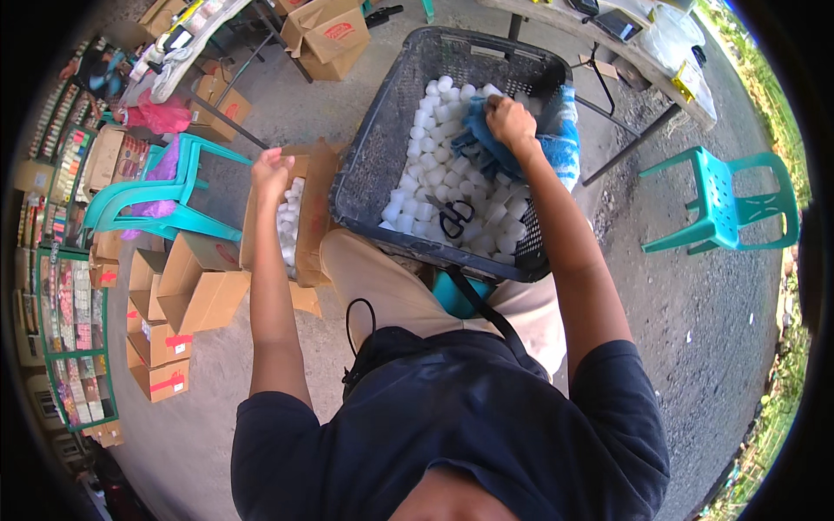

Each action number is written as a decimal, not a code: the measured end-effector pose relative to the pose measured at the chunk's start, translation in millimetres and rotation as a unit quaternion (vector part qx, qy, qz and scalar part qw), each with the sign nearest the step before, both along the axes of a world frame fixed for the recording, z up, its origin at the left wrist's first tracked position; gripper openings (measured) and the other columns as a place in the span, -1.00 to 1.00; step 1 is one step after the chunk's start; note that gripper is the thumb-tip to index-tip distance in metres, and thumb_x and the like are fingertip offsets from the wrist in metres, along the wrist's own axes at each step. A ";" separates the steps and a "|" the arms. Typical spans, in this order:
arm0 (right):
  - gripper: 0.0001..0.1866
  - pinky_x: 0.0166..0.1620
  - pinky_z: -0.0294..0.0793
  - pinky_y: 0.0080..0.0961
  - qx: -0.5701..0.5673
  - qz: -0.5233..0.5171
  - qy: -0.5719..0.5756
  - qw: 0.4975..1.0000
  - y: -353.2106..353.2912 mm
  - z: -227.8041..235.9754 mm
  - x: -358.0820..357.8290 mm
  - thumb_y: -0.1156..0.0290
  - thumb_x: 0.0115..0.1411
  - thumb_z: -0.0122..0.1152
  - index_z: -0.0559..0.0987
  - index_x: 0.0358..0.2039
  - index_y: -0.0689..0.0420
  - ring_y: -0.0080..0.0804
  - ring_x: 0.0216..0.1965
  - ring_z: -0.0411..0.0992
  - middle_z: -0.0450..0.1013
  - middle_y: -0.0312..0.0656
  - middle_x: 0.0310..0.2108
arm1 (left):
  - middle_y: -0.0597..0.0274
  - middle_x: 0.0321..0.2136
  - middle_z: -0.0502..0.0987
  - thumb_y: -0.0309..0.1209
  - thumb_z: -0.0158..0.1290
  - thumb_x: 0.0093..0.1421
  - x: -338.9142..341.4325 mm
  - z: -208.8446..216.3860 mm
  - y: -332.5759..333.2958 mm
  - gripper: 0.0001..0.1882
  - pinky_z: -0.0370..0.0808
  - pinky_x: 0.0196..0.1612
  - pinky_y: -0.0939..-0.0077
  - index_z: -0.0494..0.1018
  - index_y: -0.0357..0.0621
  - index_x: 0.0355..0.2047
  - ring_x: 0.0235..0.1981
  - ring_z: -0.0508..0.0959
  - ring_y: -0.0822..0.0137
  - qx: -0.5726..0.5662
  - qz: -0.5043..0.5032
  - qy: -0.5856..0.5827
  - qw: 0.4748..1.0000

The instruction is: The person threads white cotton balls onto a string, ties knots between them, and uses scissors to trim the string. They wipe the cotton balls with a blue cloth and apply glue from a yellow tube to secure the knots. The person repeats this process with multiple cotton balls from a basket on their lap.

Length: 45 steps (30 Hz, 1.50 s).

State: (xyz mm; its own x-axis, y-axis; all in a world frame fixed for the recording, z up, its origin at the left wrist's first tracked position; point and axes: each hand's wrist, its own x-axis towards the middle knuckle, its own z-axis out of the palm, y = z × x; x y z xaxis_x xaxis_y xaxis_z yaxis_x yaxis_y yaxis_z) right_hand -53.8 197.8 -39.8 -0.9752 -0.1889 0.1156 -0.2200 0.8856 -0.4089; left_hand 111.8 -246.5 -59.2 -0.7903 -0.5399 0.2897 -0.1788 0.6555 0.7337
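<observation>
My right hand (511,124) is closed on a blue cloth (476,137) over the heap of small white plastic caps (430,143) in a large black plastic crate (358,152). A pair of dark-handled scissors (454,219) lies on the caps near the crate's close side. To the left, my left hand (272,176) is raised at the edge of an open cardboard box (313,217) that also contains white caps (289,221). Its fingers look slightly bent and apart, with nothing visible in them. A blue and white towel (563,143) hangs over the crate's right rim.
Green plastic chairs stand on both sides, one at the right (717,200) and others at the left (174,187). Open cardboard boxes (204,278) sit on the floor by my left arm. Tables (608,30) stand beyond the crate, and shelves of goods (78,295) line the far left.
</observation>
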 end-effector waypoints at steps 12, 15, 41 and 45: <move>-0.69 0.04 0.48 -0.07 -0.940 0.067 -0.270 0.198 73.4 -22.4 -61.4 0.35 0.33 -0.14 0.52 -0.19 0.30 -0.06 -0.13 0.50 0.52 0.06 -0.16 | -0.04 -0.45 0.58 -0.30 0.11 0.17 -117.4 0.7 291.3 -0.72 0.50 -0.23 0.25 0.47 -0.27 -0.23 -0.31 0.60 0.07 -0.246 -0.512 -0.293 0.769; -0.86 -0.27 0.64 -0.24 -0.944 0.031 -0.241 0.224 59.6 -4.4 -44.7 0.52 0.24 0.02 0.55 -0.32 0.26 -0.19 -0.40 0.56 0.56 -0.06 -0.38 | -0.15 -0.06 0.46 -0.29 0.10 0.13 -115.0 -39.9 317.9 -0.51 0.40 0.02 0.08 0.30 -0.17 0.06 0.03 0.45 -0.09 -0.305 -0.480 -0.376 0.731; -0.74 -0.18 0.45 -0.42 -0.315 0.258 0.031 0.913 8.9 24.9 12.1 0.35 -0.03 0.27 0.59 -0.28 0.10 -0.32 -0.30 0.45 0.52 -0.17 -0.32 | 0.41 -0.62 0.29 -0.03 -0.29 0.40 -129.5 47.7 281.5 -0.61 0.22 -0.54 0.56 0.33 -0.02 -0.38 -0.64 0.25 0.51 0.569 -0.257 -0.134 0.769; -0.64 -0.11 0.44 -0.38 -0.189 0.282 0.199 0.919 -12.9 16.5 10.7 0.29 -0.08 0.30 0.58 -0.22 0.11 -0.20 -0.25 0.46 0.52 -0.10 -0.29 | 0.53 -0.66 0.22 -0.02 -0.33 0.41 -113.0 43.6 282.9 -0.61 0.10 -0.64 0.68 0.30 0.04 -0.41 -0.70 0.16 0.63 0.513 -0.299 -0.048 0.803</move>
State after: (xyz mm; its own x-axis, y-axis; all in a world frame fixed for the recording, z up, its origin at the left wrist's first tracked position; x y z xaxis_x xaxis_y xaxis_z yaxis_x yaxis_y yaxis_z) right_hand -43.0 184.9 -23.3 -0.6013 -0.5241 0.6031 -0.7990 0.3963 -0.4522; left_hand -1.2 36.4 -15.6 -0.9892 0.0289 -0.1438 -0.1459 -0.2958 0.9440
